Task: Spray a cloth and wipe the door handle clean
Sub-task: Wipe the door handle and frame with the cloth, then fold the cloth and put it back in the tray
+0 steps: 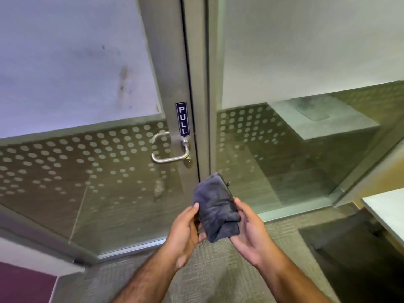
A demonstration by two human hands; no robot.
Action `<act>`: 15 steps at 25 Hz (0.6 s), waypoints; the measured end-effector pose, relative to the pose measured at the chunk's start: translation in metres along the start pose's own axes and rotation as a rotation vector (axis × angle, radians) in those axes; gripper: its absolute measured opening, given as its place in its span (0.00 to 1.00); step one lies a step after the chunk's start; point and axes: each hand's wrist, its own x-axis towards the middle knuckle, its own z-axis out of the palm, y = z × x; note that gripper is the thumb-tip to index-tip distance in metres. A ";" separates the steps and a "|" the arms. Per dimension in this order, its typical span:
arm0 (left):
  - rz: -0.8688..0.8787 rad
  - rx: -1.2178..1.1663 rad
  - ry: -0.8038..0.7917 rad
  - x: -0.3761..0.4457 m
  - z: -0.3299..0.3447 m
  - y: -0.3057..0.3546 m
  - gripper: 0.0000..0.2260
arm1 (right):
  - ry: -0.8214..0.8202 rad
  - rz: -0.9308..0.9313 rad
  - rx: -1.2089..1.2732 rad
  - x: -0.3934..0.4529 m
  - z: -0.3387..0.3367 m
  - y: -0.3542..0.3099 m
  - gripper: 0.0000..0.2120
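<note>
Both hands, left (pixel 185 228) and right (pixel 249 235), grip the folded cloth (pixel 216 211) below the handle (pixel 169 157); no spray bottle visible, perhaps behind the cloth. Wet one face, then wrap the lever fully

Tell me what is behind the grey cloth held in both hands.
A dark edge and small tip poke out behind the cloth near the right hand; the rest is covered, so I cannot identify it.

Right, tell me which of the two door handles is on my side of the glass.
The lower, shiny lever handle, fixed under the PULL sign. The other handle, above and to its left, looks pale and hazy, seen through the dotted glass, so it is on the far side.
</note>
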 end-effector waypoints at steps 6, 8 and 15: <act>0.043 0.126 -0.064 0.002 0.096 -0.044 0.18 | -0.104 -0.111 -0.370 -0.057 -0.095 -0.079 0.29; 0.037 0.185 -0.098 0.009 0.128 -0.058 0.24 | -0.084 -0.149 -0.382 -0.074 -0.122 -0.100 0.34; -0.053 0.250 -0.364 0.064 0.243 -0.101 0.18 | 0.306 -0.337 -0.408 -0.108 -0.197 -0.160 0.26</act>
